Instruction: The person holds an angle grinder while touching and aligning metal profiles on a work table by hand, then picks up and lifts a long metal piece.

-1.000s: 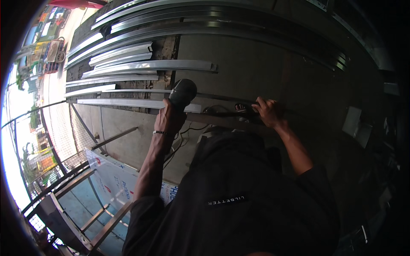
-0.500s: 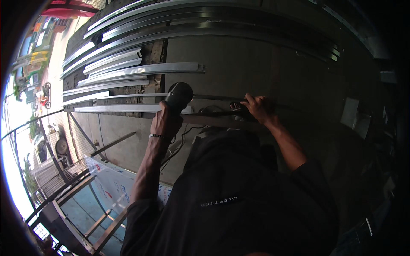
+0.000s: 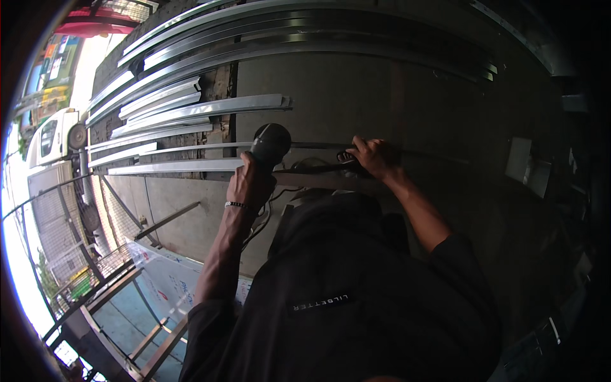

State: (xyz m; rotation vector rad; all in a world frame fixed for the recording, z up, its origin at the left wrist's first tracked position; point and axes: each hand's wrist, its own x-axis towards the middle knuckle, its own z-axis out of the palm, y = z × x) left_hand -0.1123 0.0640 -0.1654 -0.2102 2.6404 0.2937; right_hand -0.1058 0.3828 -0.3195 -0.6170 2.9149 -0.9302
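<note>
My left hand (image 3: pixel 247 181) is closed around a dark tool with a rounded, drum-like end (image 3: pixel 272 142); the rest of the tool is hard to make out in the shade. Just left of it lies a pale metal bar (image 3: pixel 178 167), its right end running to my hand. Farther right, my right hand (image 3: pixel 377 158) has its fingers curled beside a small dark part (image 3: pixel 347 156). What those fingers grip is too dark to tell. Beyond both hands runs a thin metal strip (image 3: pixel 318 145).
Long metal profiles (image 3: pixel 286 28) lie across the far side, with shorter silver lengths (image 3: pixel 159 102) at left. A dark cord (image 3: pixel 261 226) hangs below my left hand. A film-covered sheet (image 3: pixel 165 274) and a metal frame (image 3: pixel 159 347) stand at lower left. Outside is a white truck (image 3: pixel 54 137).
The view has shifted slightly, and both hands keep nearly the same pose. The pale bar end seen right of my left hand is out of sight. Outside, a truck appears where a motorcycle was.
</note>
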